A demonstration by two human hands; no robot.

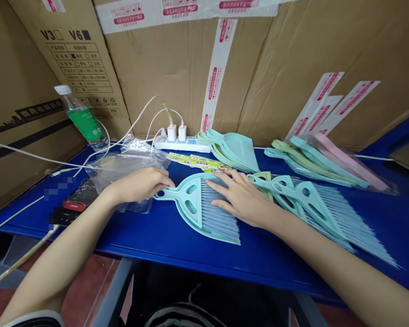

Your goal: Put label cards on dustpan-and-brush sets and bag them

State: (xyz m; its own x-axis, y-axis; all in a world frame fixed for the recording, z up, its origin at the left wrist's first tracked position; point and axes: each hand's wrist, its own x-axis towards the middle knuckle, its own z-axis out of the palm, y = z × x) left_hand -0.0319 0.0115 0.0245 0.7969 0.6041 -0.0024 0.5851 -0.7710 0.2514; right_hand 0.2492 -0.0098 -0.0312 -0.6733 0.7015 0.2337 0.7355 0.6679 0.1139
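A light-blue hand brush lies on top of a matching dustpan, handles together at the left. My left hand is closed at the handle end, its fingertips pinching the stacked handles from above. Spread fingers of my right hand rest over the grey-blue bristles, with the palm down. To the right of that hand lie more light-blue brushes, partly under my forearm. A green handle shows among them.
Stacked dustpans and more dustpans in clear wrap lie behind. Printed yellow-green strips, a power strip with chargers, a clear plastic bag, cables and a bottle are nearby. Cardboard boxes wall the back.
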